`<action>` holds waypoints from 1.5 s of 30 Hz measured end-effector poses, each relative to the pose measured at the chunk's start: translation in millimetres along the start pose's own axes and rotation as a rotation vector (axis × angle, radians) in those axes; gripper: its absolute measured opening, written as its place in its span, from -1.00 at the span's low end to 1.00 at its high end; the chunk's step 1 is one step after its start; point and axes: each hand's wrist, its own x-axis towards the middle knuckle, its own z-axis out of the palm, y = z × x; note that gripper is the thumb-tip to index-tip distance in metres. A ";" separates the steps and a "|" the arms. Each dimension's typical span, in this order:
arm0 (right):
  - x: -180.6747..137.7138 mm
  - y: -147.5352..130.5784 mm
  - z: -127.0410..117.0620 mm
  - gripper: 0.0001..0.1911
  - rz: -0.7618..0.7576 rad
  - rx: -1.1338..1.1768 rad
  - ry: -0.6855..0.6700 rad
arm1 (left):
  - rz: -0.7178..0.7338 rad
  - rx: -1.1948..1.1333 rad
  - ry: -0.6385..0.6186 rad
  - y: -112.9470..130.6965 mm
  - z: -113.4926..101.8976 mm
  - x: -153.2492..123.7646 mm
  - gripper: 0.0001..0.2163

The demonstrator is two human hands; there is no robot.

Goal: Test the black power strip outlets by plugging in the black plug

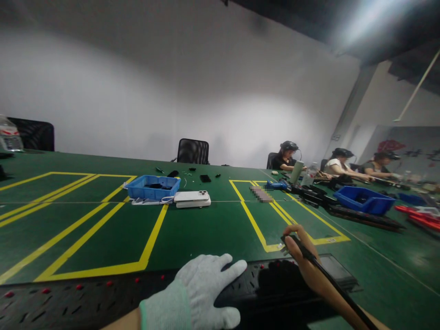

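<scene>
My left hand (202, 288), in a pale grey knit glove, lies flat with fingers spread on a long black perforated panel (85, 298) that runs along the near edge of the green table (206, 229). My bare right hand (300, 247) is closed around a thin black rod-shaped tool (330, 279), whose tip rests near the panel's far right end at a yellow floor-tape line. Small red dots stud the panel's top edge.
A blue tray (153, 187) and a white phone on a white block (191, 198) sit mid-table. Small dark parts lie behind them. At the right, three seated people work beside another blue tray (364, 199) and long black panels. Empty black chairs stand at the far side.
</scene>
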 end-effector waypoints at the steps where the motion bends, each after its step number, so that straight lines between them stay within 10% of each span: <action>1: -3.4 -7.4 2.3 -0.78 -0.021 -0.022 -0.063 | 0.001 0.003 0.010 0.3 -0.3 -0.5 -0.34; 5: -18.0 -41.7 15.9 -0.83 -0.104 -0.191 -0.452 | 0.010 0.018 0.019 -0.1 -0.8 -1.8 -0.36; 16: 15.2 -49.7 16.6 -0.76 -0.114 -0.270 -0.700 | 0.009 0.032 0.008 0.2 -2.9 0.0 -0.36; 29: -24.7 -50.6 40.3 -0.93 -0.478 -0.723 -0.347 | -0.002 0.047 -0.014 6.4 -10.9 1.8 -0.38; 45: -9.5 -52.6 30.3 -0.83 -0.361 -0.534 -0.519 | 0.034 0.151 -0.021 5.4 -9.0 2.8 -0.33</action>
